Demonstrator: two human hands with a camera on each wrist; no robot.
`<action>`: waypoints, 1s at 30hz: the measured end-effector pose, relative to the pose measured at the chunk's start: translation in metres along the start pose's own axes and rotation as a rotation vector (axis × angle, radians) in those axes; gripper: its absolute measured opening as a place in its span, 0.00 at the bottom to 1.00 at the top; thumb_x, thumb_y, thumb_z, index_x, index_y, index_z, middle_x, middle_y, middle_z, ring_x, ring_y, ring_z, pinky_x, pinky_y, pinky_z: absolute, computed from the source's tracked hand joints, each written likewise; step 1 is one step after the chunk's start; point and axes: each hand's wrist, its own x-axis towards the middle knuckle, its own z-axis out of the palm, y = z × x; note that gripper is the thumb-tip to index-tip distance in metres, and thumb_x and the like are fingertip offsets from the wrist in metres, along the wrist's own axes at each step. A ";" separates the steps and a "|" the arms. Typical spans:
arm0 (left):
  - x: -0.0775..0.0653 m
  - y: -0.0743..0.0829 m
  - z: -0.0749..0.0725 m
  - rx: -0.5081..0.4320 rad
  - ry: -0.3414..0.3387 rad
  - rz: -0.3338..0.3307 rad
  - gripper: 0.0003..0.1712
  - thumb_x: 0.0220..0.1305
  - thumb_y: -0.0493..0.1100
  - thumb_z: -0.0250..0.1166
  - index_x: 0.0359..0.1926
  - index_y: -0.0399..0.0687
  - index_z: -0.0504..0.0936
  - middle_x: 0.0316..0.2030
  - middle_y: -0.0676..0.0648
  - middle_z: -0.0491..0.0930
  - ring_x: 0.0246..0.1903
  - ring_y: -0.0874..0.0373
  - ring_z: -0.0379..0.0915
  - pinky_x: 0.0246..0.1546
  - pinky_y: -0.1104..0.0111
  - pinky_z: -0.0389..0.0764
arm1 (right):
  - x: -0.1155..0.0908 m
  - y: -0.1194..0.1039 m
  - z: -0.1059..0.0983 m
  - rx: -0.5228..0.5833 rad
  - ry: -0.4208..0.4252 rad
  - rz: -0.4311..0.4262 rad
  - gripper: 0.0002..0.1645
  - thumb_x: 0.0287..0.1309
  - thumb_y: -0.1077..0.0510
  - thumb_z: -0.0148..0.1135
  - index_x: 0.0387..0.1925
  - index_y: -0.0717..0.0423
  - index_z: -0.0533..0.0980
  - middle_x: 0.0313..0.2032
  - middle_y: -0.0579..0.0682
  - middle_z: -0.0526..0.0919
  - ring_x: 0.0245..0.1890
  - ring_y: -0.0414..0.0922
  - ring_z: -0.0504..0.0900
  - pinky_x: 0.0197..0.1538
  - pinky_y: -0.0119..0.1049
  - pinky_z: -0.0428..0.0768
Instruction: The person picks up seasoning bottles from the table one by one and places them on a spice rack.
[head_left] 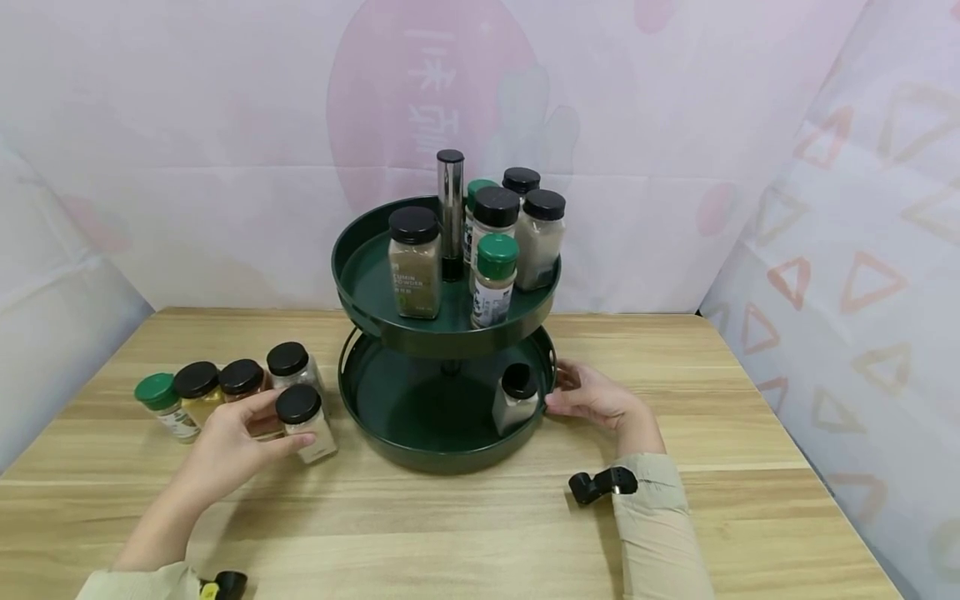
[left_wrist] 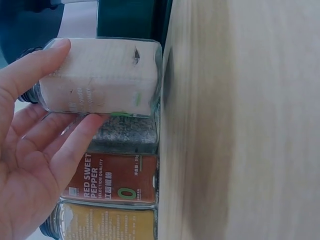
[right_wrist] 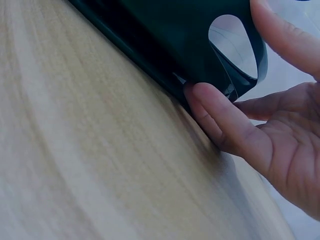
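Observation:
My left hand [head_left: 238, 446] holds a spice jar [head_left: 309, 429] of pale powder with a black lid, thumb on one side and fingers on the other. In the left wrist view this jar [left_wrist: 102, 77] stands close to the tabletop, beside a red sweet pepper jar [left_wrist: 117, 177]. At the right side of a dark green two-tier round rack [head_left: 427, 458], my right hand [head_left: 596, 400] grips the lower tray. The right wrist view shows thumb and fingers around the tray wall [right_wrist: 187, 45] near its oval handle slot. One tilted, black-lidded jar [head_left: 516, 404] sits in that tray.
Left of the rack stand a green-lidded jar [head_left: 168, 406], a yellow jar [head_left: 198, 396], a reddish jar [head_left: 243, 379] and a grey-filled jar [head_left: 292, 364]. The upper tier holds a cumin powder jar [head_left: 415, 271], several other jars and a metal post [head_left: 451, 204].

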 end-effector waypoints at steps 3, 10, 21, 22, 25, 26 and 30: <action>0.000 0.001 0.001 -0.033 0.026 0.022 0.34 0.53 0.47 0.77 0.60 0.41 0.79 0.48 0.43 0.86 0.41 0.80 0.78 0.37 0.81 0.81 | -0.001 0.000 0.000 -0.001 0.005 -0.001 0.57 0.61 0.67 0.62 0.77 0.66 0.34 0.75 0.71 0.46 0.55 0.41 0.75 0.55 0.30 0.80; 0.000 0.004 -0.003 -0.074 0.042 0.027 0.31 0.54 0.46 0.77 0.58 0.45 0.80 0.39 0.68 0.85 0.35 0.75 0.83 0.34 0.80 0.81 | 0.000 0.000 0.000 -0.013 -0.001 -0.004 0.55 0.62 0.67 0.61 0.77 0.65 0.35 0.75 0.70 0.47 0.55 0.41 0.75 0.56 0.31 0.80; 0.001 0.014 -0.010 -0.116 0.075 0.020 0.28 0.54 0.43 0.77 0.57 0.43 0.81 0.34 0.68 0.84 0.32 0.72 0.84 0.34 0.80 0.80 | 0.001 0.000 0.001 -0.013 -0.012 -0.018 0.55 0.62 0.67 0.61 0.77 0.66 0.36 0.74 0.71 0.49 0.54 0.40 0.76 0.56 0.31 0.80; 0.001 0.016 -0.011 -0.120 0.076 0.018 0.28 0.54 0.43 0.77 0.56 0.44 0.82 0.33 0.67 0.85 0.32 0.71 0.84 0.35 0.81 0.80 | 0.001 0.000 0.002 -0.013 -0.012 -0.017 0.55 0.62 0.67 0.61 0.77 0.66 0.36 0.74 0.71 0.49 0.54 0.40 0.76 0.56 0.31 0.80; 0.002 0.021 -0.012 -0.134 0.068 0.013 0.27 0.55 0.44 0.77 0.56 0.44 0.82 0.33 0.65 0.86 0.32 0.70 0.85 0.36 0.80 0.80 | 0.001 0.000 0.002 -0.013 -0.012 -0.015 0.55 0.62 0.67 0.61 0.77 0.66 0.36 0.74 0.71 0.48 0.54 0.40 0.75 0.56 0.31 0.80; 0.003 0.022 -0.012 -0.136 0.064 0.012 0.27 0.55 0.45 0.77 0.56 0.45 0.82 0.33 0.65 0.86 0.32 0.69 0.85 0.36 0.80 0.81 | 0.001 0.000 0.002 -0.015 -0.013 -0.015 0.55 0.62 0.67 0.61 0.77 0.66 0.36 0.74 0.70 0.48 0.55 0.40 0.75 0.56 0.31 0.80; 0.006 0.030 -0.011 -0.143 0.053 0.025 0.30 0.54 0.45 0.77 0.59 0.46 0.81 0.36 0.66 0.86 0.32 0.69 0.85 0.36 0.79 0.81 | 0.000 -0.001 0.000 -0.025 -0.015 -0.011 0.55 0.62 0.66 0.61 0.77 0.66 0.36 0.74 0.70 0.48 0.56 0.41 0.74 0.56 0.30 0.79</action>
